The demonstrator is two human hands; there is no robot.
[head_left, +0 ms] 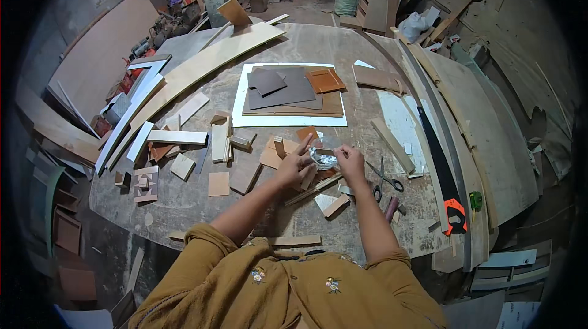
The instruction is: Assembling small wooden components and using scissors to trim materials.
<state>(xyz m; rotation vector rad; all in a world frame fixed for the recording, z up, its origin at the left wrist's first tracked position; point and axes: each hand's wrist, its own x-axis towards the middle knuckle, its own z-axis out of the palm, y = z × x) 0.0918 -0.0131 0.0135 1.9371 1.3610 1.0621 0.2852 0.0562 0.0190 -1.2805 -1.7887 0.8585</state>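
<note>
Apparently handling small stock above the surface's near edge [184, 206], the right hand [350, 162] pinches a wooden strip [325, 152] by a clear container [321, 163], next seemingly needing steadiness; the left hand's [294, 167] grip is unclear.

mustard-brown top [245, 298]; small embroidered flowers [258, 275]; sleeves [211, 249] bunched near the elbows

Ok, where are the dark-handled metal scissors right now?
In the head view, the scissors lie open on the worn table, just right of the right forearm, their handles just beyond the dark reddish-brown cylinder.
</note>
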